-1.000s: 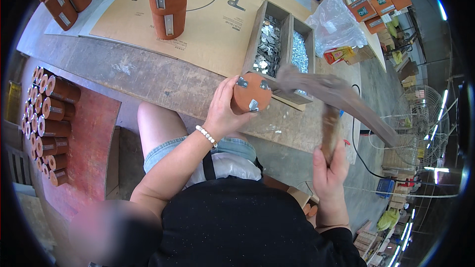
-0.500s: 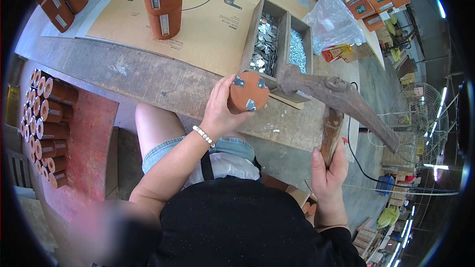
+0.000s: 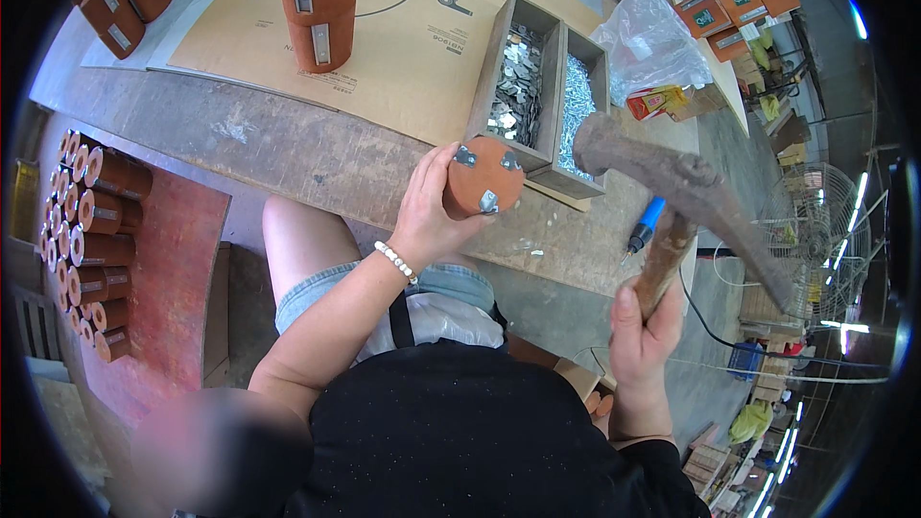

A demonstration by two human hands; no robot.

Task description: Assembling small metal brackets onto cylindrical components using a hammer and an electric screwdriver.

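My left hand (image 3: 428,206) is closed around an orange-brown cylinder (image 3: 484,175) at the bench's near edge. Three small metal tabs sit around the rim of its upturned end. In my right hand (image 3: 645,336) is the wooden handle of a hammer (image 3: 681,177), held up to the right of the cylinder. Its rusty, long-tailed head hangs in front of the bench's right part. Just beyond the cylinder stands a two-part wooden box (image 3: 549,86), with small flat metal pieces (image 3: 518,86) in one compartment and shiny screws or nails (image 3: 577,110) in the other.
Stacked orange cylinders (image 3: 321,10) with metal strips stand on cardboard (image 3: 413,86). More lie on a reddish board (image 3: 173,278) at left. A blue-and-black pen-shaped tool (image 3: 649,221) rests by the bench's right edge, near a black cable (image 3: 705,321). Clear plastic (image 3: 652,34) lies behind the box.
The hammer has swung slightly right and its head has tilted, uncovering the blue tool on the bench. My left hand keeps the cylinder in nearly the same place.
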